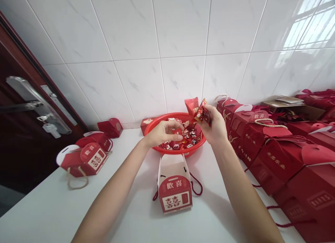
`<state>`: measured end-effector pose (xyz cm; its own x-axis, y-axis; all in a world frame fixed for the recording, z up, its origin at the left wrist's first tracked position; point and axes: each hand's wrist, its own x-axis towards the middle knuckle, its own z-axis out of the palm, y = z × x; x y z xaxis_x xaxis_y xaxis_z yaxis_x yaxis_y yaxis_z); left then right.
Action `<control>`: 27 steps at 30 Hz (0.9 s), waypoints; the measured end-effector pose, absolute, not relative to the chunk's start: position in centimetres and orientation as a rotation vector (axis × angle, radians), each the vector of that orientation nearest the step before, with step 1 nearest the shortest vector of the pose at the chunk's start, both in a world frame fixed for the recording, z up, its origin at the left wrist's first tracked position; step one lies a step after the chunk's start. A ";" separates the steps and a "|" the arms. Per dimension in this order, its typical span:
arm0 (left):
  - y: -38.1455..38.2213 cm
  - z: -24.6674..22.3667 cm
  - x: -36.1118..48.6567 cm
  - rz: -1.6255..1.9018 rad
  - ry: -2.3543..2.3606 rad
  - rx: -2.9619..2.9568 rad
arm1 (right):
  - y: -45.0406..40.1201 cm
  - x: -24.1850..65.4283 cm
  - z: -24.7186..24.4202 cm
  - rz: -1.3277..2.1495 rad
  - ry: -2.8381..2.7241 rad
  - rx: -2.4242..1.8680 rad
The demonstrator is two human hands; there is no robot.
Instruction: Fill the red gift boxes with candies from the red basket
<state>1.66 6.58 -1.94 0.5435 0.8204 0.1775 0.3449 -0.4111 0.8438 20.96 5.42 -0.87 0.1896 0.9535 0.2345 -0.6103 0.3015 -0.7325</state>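
Note:
My right hand (215, 124) is closed around several red-wrapped candies (200, 112), raised over the right rim of a red plastic basket (190, 150). Over the basket's left side, my left hand (165, 133) has its thumb and fingers apart, with nothing visible between them. Wrapped candies (190, 136) in red, white and dark wrappers lie in the basket. In front of it stands a red and white gift box (175, 192), its top open and red cord handles hanging at both sides. How much is inside the box I cannot tell.
Red gift boxes (277, 162) with cords crowd the right side. Several more boxes (87, 159) stand at the left, near a dark door with a metal handle (39, 105). A tiled wall (183, 72) rises behind the white table (128, 204).

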 end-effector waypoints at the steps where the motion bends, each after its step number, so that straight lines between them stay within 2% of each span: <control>1: 5.3 -1.4 1.1 0.699 0.946 2.013 | 4.5 20.8 -0.4 1.178 -0.799 -0.542; 5: 0.8 0.4 -0.1 0.387 0.991 2.236 | 1.4 20.0 0.7 1.191 -1.017 -0.534; 12: -2.6 -0.1 -1.5 0.057 1.456 2.378 | -0.9 19.9 0.3 1.161 -1.552 -0.736; 27: -3.4 -0.5 -3.3 -0.115 1.562 2.267 | -1.8 17.5 -2.4 0.914 -2.384 -1.106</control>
<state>-3.31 -3.38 -0.46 0.3774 0.8829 -0.2795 0.9142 -0.3072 0.2642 17.54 -1.77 -2.44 -0.6302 0.7749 0.0481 0.5443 0.4851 -0.6844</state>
